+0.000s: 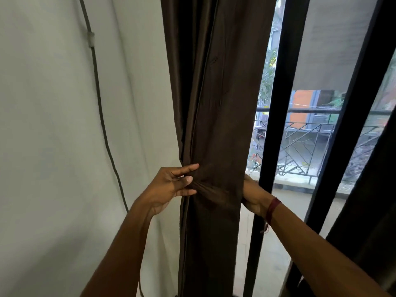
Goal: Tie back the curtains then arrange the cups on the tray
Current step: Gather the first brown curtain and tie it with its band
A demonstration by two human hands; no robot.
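White wall [53, 125], left half of view: flat, matte, smooth paint.

Curtain [218, 103], centre: dark brown, slight satin sheen, gathered into one narrow vertical column with long lengthwise folds and a piped seam running down it. It hangs between the wall and the glass, top and bottom out of view.

Window frame [276, 103], right of the curtain: black, straight, square-section bars leaning in the wide-angle view, with glass between them. Balcony railing [304, 146] outside: thin dark metal with a round top rail and angular infill.

Second dark curtain [368, 211] at the far right edge, loose folds, apart from both hands.

Grey cable [100, 103] runs down the wall in a shallow curve, held near the top by a small white clip [91, 39].

Left hand [169, 185] is at the curtain's left edge, palm towards the fabric. Its thumb and forefinger pinch a bunch of cloth, and the other fingers lie fairly straight. Creases fan out from that pinch and run diagonally across to the right edge.

Right hand [254, 194] is at the curtain's right edge at about the same height. Only the heel and wrist show. The fingers go behind the fabric, so I cannot tell its grip.

Dark red thread band [272, 209] wraps the right wrist, with a frayed end hanging down.
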